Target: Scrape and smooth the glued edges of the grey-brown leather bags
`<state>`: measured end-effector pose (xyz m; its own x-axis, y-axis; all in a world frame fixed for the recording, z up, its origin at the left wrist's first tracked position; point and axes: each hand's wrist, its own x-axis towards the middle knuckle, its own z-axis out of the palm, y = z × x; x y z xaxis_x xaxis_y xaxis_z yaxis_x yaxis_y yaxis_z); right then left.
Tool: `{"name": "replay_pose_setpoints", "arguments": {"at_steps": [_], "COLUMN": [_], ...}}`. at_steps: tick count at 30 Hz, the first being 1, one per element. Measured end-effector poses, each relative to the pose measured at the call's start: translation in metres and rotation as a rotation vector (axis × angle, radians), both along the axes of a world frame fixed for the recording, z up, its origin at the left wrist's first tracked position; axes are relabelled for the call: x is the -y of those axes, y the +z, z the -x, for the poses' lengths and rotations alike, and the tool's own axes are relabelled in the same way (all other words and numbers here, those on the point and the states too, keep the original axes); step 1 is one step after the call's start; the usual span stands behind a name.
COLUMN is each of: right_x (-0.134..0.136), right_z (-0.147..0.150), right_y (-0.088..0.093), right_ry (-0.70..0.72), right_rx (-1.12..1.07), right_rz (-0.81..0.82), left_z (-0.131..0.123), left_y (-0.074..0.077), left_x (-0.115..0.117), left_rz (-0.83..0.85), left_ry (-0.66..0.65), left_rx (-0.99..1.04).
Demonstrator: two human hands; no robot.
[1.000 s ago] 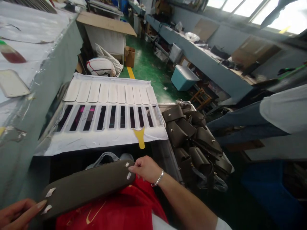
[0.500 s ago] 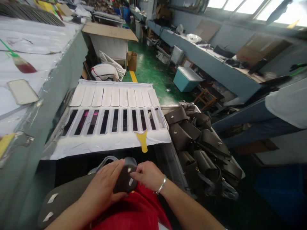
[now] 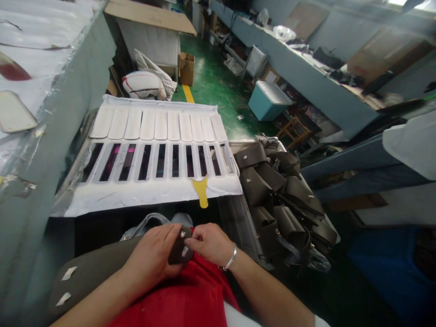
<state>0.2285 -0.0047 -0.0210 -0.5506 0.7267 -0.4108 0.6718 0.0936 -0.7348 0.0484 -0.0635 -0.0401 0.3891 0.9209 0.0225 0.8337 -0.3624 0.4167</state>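
Floor: green (image 3: pixel 214 72), visible beyond the white slotted board (image 3: pixel 150 193); grey bench (image 3: pixel 75 91) along the left.
Brown panel (image 3: pixel 98 261): over the red cloth (image 3: pixel 177 302), on the near side of the board, lying lengthwise left to right.
Left hand (image 3: pixel 155 252): clamped across the panel toward its right end, thumb at the near edge.
Right hand (image 3: pixel 209 245): fingertips bunched by the white tabs (image 3: pixel 185 251) at that end; cannot tell if closed on one.
Technique: probably best to brace firmly with left, use small fingertip moves with right, spare the surface from nails.
Edges: board front just ahead, with yellow piece (image 3: pixel 201 193) hanging over; brown bags (image 3: pixel 289 222) to the right.
Room: likely tight forward, easier lifting upward.
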Motion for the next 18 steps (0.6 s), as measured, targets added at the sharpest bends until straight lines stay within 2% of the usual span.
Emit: {"name": "replay_pose_setpoints", "arguments": {"at_steps": [5,11,15,18], "right_x": [0.0017,0.0030,0.0062,0.0078], "right_z": [0.0004,0.0037,0.0049,0.0030], "right_y": [0.0012,0.0065,0.0040,-0.0009], "right_ry": [0.000,0.034,0.017,-0.019], "right_rx": [0.004,0.076,0.117,0.102], "right_rz": [-0.015,-0.108,-0.164,-0.149], "left_z": [0.0015,-0.0007,-0.0045,-0.0034], "left_y": [0.0016,0.0037,0.0040,0.0024], "left_x": [-0.0005,-0.0012,-0.0024,-0.0007], "left_rz": [-0.014,-0.010,0.016,0.008], "left_ry": [-0.002,0.021,0.034,0.021], "left_rx": [-0.017,0.017,0.040,0.022]}}
